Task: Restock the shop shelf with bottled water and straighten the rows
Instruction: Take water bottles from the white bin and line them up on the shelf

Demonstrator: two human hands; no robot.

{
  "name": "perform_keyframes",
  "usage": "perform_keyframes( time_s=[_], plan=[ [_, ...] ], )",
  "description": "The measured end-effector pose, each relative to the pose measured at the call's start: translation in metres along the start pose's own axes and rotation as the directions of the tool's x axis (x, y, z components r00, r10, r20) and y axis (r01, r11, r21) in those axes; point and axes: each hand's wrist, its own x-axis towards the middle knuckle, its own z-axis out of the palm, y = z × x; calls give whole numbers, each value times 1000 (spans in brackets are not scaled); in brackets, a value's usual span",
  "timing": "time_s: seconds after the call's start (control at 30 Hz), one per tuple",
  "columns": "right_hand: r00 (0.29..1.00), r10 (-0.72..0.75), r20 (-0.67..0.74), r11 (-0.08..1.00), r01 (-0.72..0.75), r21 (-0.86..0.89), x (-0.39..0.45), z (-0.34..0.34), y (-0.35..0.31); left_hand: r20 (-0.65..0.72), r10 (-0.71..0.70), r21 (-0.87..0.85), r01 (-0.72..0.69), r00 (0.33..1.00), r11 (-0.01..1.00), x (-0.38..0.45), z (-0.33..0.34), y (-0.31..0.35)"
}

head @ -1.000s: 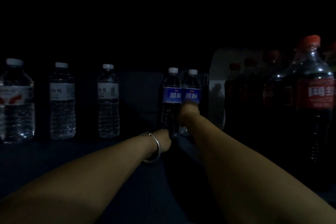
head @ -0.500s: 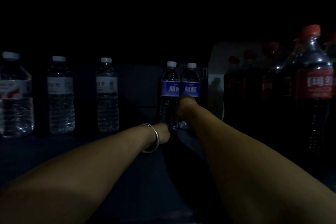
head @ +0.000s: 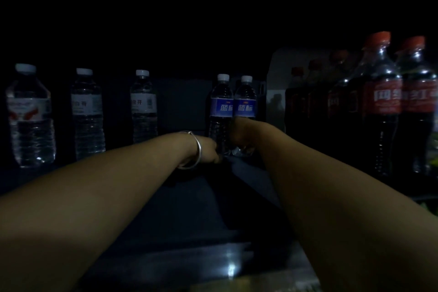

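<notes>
Deep in the dim shelf (head: 180, 216), both arms reach to the back edge, where two blue-label water bottles stand upright, touching side by side. Left hand (head: 209, 152), silver bangle (head: 193, 149) on its wrist, grips the base of the left blue-label bottle (head: 221, 106). Right hand (head: 239, 135) wraps the lower body of the right blue-label bottle (head: 245, 104). Toward the left end stand three clear water bottles (head: 87, 114), upright and apart. At the right end, red-capped cola bottles (head: 381, 106) crowd together in rows.
</notes>
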Motion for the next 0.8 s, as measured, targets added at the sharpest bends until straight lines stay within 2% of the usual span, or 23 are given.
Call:
perform_keyframes(
  time_s=[0.07, 0.17, 0.23, 0.3, 0.4, 0.57, 0.67, 0.8],
  plan=[
    [999, -9, 37, 999, 10, -32, -12, 1, 1, -22, 38, 16, -38, 999, 999, -9, -1, 2],
    [1000, -7, -1, 999, 7, -38, -46, 0, 1, -77, 86, 20, -85, 993, 996, -35, -5, 10],
    [994, -27, -102, 995, 17, -100, -75, -2, -4, -149, 135, 8, -135, 980, 991, -55, -7, 15],
    [978, 5, -209, 997, -22, -80, -107, -3, -9, -230, 180, -41, -194, 956, 980, -82, -7, 18],
    [941, 62, -334, 994, -89, -67, -158, 1, -18, -355, 245, -120, -303, 902, 945, -126, -3, 18],
    [858, 199, -474, 979, -200, 49, -253, 43, -34, -519, 368, -137, -500, 772, 855, -210, 35, 8],
    [837, 266, -479, 963, -252, 95, -304, 89, -41, -537, 394, -192, -562, 746, 804, -253, 80, -4],
    [842, 324, -431, 946, -295, 135, -353, 172, -43, -446, 405, -282, -555, 798, 783, -295, 168, -21]
  ],
)
